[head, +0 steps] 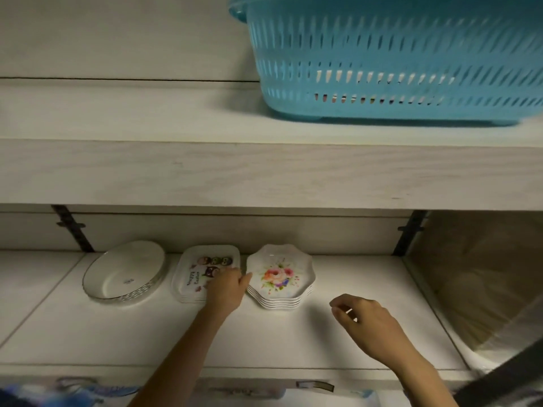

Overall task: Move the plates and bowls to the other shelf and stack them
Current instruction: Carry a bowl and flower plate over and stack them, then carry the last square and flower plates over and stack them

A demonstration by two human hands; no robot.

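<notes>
On the lower white shelf (pixel 293 336) stand three piles of dishes. A stack of scalloped plates with a flower print (pixel 280 277) sits in the middle. Left of it lies a stack of rectangular plates with cartoon owls (pixel 195 274). Furthest left is a stack of round white plates with a thin dark rim (pixel 125 274). My left hand (pixel 227 289) rests on the right end of the owl plates, its thumb touching the rim of the flower plates. My right hand (pixel 363 318) hovers over the bare shelf to the right of the flower stack, fingers loosely curled, holding nothing.
A thick white upper shelf (pixel 205 171) overhangs the dishes, with a blue slotted plastic basket (pixel 390 57) on its right part. Black brackets (pixel 408 233) hold the shelf at the back. A brown wrapped package (pixel 484 277) fills the right compartment.
</notes>
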